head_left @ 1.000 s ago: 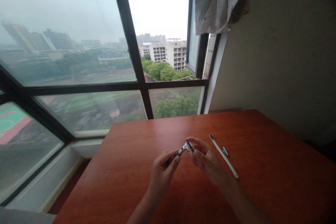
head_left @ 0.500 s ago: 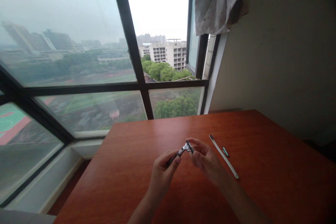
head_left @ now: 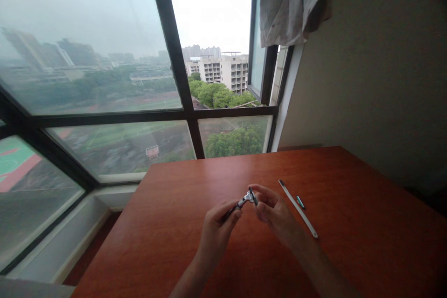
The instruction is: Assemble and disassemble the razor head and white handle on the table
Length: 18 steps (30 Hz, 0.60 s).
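My left hand (head_left: 217, 223) is closed around the dark handle of a razor (head_left: 248, 197), thumb and forefinger near its silver neck. The razor points up and to the right, above the table. On the other side, the fingers of my right hand (head_left: 274, 209) pinch the razor's head at its two ends. To the right of that hand lies a long white toothbrush (head_left: 299, 210) with dark bristles at its far end. Beside the toothbrush rests a small green and dark piece that looks like a razor cartridge (head_left: 300, 202).
The reddish-brown wooden table (head_left: 164, 233) spreads under both hands. Large windows with dark frames (head_left: 115, 118) stand behind it and to the left, with one pane swung open. A light garment (head_left: 296, 4) hangs at the upper right, by a plain wall (head_left: 366, 70).
Almost nothing differs. Both hands keep their hold on the razor, with only a slight shift of the fingers at its head.
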Each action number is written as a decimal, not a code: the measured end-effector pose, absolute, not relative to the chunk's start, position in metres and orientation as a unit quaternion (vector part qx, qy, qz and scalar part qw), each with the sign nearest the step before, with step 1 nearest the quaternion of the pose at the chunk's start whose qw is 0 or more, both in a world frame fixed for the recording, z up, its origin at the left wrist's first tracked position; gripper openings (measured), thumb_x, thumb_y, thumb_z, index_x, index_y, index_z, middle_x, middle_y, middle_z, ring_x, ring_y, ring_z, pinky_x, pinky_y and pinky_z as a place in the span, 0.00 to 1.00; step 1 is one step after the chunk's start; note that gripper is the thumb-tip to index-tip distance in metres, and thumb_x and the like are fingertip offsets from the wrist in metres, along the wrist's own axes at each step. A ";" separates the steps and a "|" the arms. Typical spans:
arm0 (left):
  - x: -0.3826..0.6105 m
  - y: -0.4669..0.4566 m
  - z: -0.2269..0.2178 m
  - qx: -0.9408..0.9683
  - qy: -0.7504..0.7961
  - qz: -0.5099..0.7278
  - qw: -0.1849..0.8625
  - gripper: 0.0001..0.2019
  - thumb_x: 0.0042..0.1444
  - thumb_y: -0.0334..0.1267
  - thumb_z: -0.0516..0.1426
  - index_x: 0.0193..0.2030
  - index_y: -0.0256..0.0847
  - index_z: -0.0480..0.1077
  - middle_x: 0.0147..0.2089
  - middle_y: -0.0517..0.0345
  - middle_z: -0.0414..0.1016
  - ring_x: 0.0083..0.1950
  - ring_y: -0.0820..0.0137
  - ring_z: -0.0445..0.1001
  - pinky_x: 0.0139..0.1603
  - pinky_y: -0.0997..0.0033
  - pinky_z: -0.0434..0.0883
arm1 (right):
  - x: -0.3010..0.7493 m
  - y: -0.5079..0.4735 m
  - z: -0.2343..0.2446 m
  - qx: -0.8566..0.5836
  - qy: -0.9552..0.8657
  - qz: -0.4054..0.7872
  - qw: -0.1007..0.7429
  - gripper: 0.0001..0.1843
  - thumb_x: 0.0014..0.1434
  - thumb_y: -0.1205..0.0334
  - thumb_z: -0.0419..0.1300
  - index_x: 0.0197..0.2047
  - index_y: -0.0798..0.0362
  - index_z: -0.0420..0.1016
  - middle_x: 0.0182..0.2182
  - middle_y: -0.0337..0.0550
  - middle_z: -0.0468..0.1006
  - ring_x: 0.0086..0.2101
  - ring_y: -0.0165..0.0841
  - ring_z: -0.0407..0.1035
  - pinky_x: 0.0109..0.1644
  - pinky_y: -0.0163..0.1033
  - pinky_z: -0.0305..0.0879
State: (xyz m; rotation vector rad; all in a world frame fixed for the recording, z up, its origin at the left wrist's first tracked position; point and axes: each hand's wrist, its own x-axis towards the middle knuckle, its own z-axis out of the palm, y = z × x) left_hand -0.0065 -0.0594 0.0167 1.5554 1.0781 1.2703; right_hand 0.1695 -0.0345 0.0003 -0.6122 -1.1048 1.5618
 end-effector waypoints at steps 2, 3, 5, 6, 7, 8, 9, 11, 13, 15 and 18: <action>-0.007 -0.059 0.018 0.630 0.429 0.501 0.409 0.11 0.56 0.38 0.59 0.43 0.38 0.78 0.34 0.53 0.75 0.34 0.68 0.69 0.34 0.74 0.66 | 0.170 -0.034 0.000 -0.261 -0.468 0.652 0.536 0.26 0.49 0.49 0.68 0.50 0.48 0.74 0.21 0.31 0.59 0.19 0.22 0.48 0.21 0.30 0.45; -0.007 -0.059 0.018 0.635 0.429 0.499 0.406 0.11 0.56 0.38 0.59 0.42 0.38 0.79 0.34 0.53 0.75 0.34 0.68 0.69 0.34 0.74 0.66 | 0.170 -0.034 -0.001 -0.264 -0.470 0.650 0.536 0.26 0.49 0.48 0.68 0.50 0.48 0.74 0.21 0.31 0.59 0.19 0.22 0.48 0.21 0.30 0.45; -0.008 -0.059 0.018 0.640 0.428 0.495 0.403 0.11 0.57 0.38 0.59 0.42 0.38 0.78 0.34 0.53 0.75 0.34 0.68 0.69 0.35 0.74 0.67 | 0.170 -0.034 -0.001 -0.273 -0.473 0.645 0.534 0.27 0.48 0.48 0.68 0.50 0.49 0.74 0.21 0.31 0.59 0.19 0.23 0.48 0.21 0.30 0.45; -0.008 -0.059 0.018 0.641 0.428 0.494 0.403 0.11 0.57 0.39 0.58 0.43 0.38 0.78 0.34 0.53 0.75 0.34 0.68 0.69 0.35 0.74 0.67 | 0.170 -0.033 -0.002 -0.278 -0.474 0.643 0.534 0.27 0.48 0.48 0.69 0.50 0.49 0.74 0.21 0.31 0.59 0.19 0.23 0.48 0.21 0.30 0.45; -0.008 -0.059 0.017 0.642 0.427 0.493 0.403 0.12 0.57 0.39 0.58 0.44 0.38 0.78 0.34 0.54 0.75 0.35 0.67 0.69 0.35 0.74 0.67 | 0.171 -0.033 -0.002 -0.281 -0.476 0.641 0.533 0.28 0.48 0.47 0.69 0.50 0.49 0.74 0.21 0.31 0.59 0.19 0.23 0.48 0.21 0.30 0.45; -0.008 -0.059 0.017 0.642 0.427 0.493 0.404 0.12 0.57 0.39 0.58 0.44 0.38 0.78 0.34 0.54 0.75 0.35 0.67 0.69 0.35 0.73 0.67 | 0.171 -0.033 -0.002 -0.285 -0.478 0.639 0.532 0.28 0.48 0.47 0.69 0.50 0.49 0.74 0.21 0.31 0.60 0.19 0.23 0.49 0.21 0.30 0.45; -0.008 -0.059 0.017 0.641 0.428 0.493 0.403 0.12 0.57 0.39 0.58 0.44 0.38 0.78 0.33 0.54 0.75 0.35 0.67 0.69 0.35 0.73 0.67 | 0.171 -0.033 -0.002 -0.288 -0.480 0.637 0.530 0.28 0.48 0.47 0.69 0.51 0.50 0.74 0.21 0.32 0.60 0.20 0.23 0.49 0.21 0.30 0.45; -0.008 -0.059 0.017 0.643 0.432 0.491 0.399 0.11 0.56 0.39 0.59 0.42 0.37 0.78 0.33 0.54 0.74 0.34 0.67 0.69 0.35 0.73 0.67 | 0.172 -0.033 -0.002 -0.290 -0.488 0.633 0.527 0.28 0.49 0.48 0.68 0.51 0.50 0.74 0.21 0.32 0.60 0.20 0.23 0.49 0.21 0.30 0.45; -0.008 -0.058 0.018 0.648 0.435 0.487 0.392 0.10 0.56 0.40 0.59 0.40 0.37 0.78 0.33 0.54 0.75 0.34 0.67 0.69 0.35 0.73 0.67 | 0.172 -0.033 -0.001 -0.291 -0.496 0.630 0.522 0.26 0.50 0.49 0.68 0.51 0.50 0.74 0.22 0.32 0.60 0.20 0.23 0.49 0.21 0.30 0.45; -0.009 -0.058 0.019 0.652 0.435 0.485 0.387 0.10 0.56 0.40 0.58 0.38 0.37 0.78 0.33 0.53 0.75 0.34 0.67 0.69 0.35 0.73 0.67 | 0.173 -0.033 -0.001 -0.292 -0.502 0.626 0.521 0.25 0.50 0.50 0.67 0.51 0.49 0.74 0.21 0.32 0.60 0.20 0.23 0.49 0.21 0.30 0.45; -0.009 -0.056 0.019 0.657 0.436 0.485 0.379 0.10 0.56 0.40 0.58 0.36 0.37 0.78 0.32 0.53 0.75 0.34 0.66 0.70 0.35 0.73 0.67 | 0.173 -0.032 0.000 -0.302 -0.514 0.615 0.517 0.26 0.51 0.50 0.67 0.51 0.51 0.74 0.21 0.32 0.59 0.20 0.23 0.48 0.21 0.31 0.44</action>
